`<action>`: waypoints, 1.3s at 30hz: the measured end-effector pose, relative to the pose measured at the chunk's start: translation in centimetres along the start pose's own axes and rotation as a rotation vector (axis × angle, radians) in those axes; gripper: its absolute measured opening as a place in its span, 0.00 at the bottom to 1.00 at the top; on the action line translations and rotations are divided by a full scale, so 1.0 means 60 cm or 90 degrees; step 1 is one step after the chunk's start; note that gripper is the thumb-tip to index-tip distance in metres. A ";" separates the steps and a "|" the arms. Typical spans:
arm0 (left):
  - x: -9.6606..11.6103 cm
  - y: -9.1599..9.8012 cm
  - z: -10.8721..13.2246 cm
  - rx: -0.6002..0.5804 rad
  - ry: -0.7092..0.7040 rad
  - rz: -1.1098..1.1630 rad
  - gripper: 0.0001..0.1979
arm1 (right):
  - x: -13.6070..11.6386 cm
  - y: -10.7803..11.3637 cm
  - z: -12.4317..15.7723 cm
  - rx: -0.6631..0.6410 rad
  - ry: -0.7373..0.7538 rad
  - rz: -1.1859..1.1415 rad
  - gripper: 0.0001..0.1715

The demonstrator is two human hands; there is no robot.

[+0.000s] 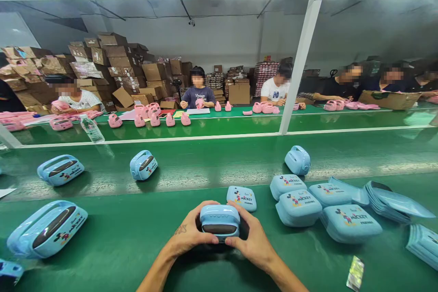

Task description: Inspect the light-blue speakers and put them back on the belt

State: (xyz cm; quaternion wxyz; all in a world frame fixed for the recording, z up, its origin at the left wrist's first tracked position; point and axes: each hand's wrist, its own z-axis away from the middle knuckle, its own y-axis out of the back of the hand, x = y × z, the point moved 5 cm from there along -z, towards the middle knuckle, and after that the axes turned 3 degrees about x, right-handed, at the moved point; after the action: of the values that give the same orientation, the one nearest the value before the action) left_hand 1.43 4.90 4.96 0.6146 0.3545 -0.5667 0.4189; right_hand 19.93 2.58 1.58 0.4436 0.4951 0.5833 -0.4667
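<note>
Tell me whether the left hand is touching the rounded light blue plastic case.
Touching. The head view shows the left hand wrapped round one end of the rounded light blue plastic case, with no gap.

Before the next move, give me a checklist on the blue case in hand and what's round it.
1. Left grip and right grip both closed on the blue case: ok.
2. Case level, dark panel facing the camera: ok.
3. Case underside and seams: cannot tell, fingers cover them.
4. Room behind the case: not ok, a small printed pouch lies close behind it.
5. Pile of pouches apart from the right grip: ok.
6. Belt moving or stopped: cannot tell.
</note>
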 end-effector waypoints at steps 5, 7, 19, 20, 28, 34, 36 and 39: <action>0.006 -0.024 0.000 0.039 -0.048 -0.097 0.37 | -0.011 0.009 0.003 0.056 0.035 -0.053 0.35; 0.005 -0.045 0.001 0.083 -0.066 -0.145 0.33 | -0.013 0.018 0.001 0.127 0.042 -0.040 0.38; -0.002 -0.108 0.018 0.153 -0.090 -0.234 0.34 | -0.004 0.045 -0.016 0.188 0.037 0.020 0.48; 0.000 -0.108 0.018 0.165 -0.087 -0.231 0.33 | -0.003 0.045 -0.017 0.198 0.037 0.024 0.48; 0.006 -0.114 0.018 0.176 -0.099 -0.211 0.31 | -0.010 0.043 -0.016 0.216 0.049 0.038 0.46; -0.026 -0.091 0.009 0.133 -0.092 -0.126 0.37 | -0.054 0.025 -0.001 0.074 0.102 0.040 0.33; -0.039 -0.076 0.003 0.129 -0.091 -0.029 0.43 | -0.055 0.023 -0.002 0.035 0.060 -0.001 0.27; -0.046 -0.035 -0.003 0.225 -0.134 0.154 0.34 | -0.050 0.037 -0.020 0.098 -0.030 -0.129 0.23</action>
State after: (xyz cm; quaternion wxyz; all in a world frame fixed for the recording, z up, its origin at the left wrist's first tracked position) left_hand 3.41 3.94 2.28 0.4255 0.4280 -0.5839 0.5430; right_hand 22.43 3.44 4.50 0.3686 0.4551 0.5821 -0.5640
